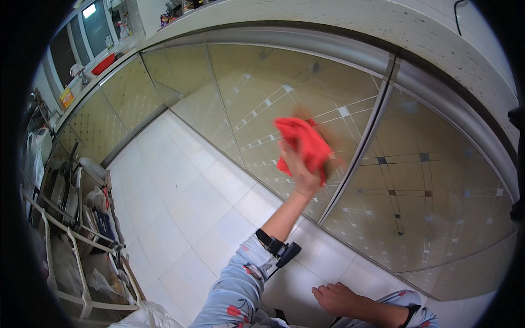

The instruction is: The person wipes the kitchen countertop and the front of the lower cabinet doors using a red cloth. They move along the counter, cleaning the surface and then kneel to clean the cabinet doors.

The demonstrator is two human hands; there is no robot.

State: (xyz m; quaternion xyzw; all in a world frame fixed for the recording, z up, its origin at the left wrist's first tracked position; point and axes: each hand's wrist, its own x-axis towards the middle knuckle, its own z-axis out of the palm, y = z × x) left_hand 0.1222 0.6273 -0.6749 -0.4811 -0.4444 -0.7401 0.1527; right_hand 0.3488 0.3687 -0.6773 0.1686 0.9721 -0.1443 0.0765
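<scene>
A bright red cloth (305,143) is bunched in my left hand (301,172), against or very close to the glossy beige cabinet door (254,102) with its pattern of crossing lines and small squares. The cloth and fingers are blurred, and the cloth covers part of the fingers. Low in the picture, my right hand (336,297) is held with its fingers curled and no object showing in it. A black strap device (279,248) sits on my left forearm at the sleeve's edge.
A speckled countertop (348,16) runs above the cabinets. To the left stands a rack (78,262) holding bags and pans. White floor tiles (176,197) lie below. A red basin (103,64) sits on the far counter near the window.
</scene>
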